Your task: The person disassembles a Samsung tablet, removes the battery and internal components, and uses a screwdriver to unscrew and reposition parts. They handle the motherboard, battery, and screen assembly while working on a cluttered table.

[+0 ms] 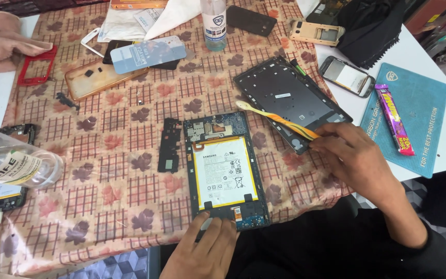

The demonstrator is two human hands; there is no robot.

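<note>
Two hands: left hand (202,253) flat on opened tablet (226,168), right hand (349,155) gripping yellow toothbrush (277,120).

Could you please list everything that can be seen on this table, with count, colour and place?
opened tablet: one, dark frame with white battery, centre front
back cover: one, dark grey, right of the tablet
toothbrush: one, yellow-orange, across the back cover
black bracket: one, left of the tablet
phone case: one, amber, upper left
red frame: one, far left, under another person's hand
clear bottle: one, top centre
blue mat: one, right edge
snack bar: one, purple, on the mat
tablecloth: one, checked, leaf-patterned
left hand: at the tablet's bottom edge
right hand: holds the toothbrush
</note>
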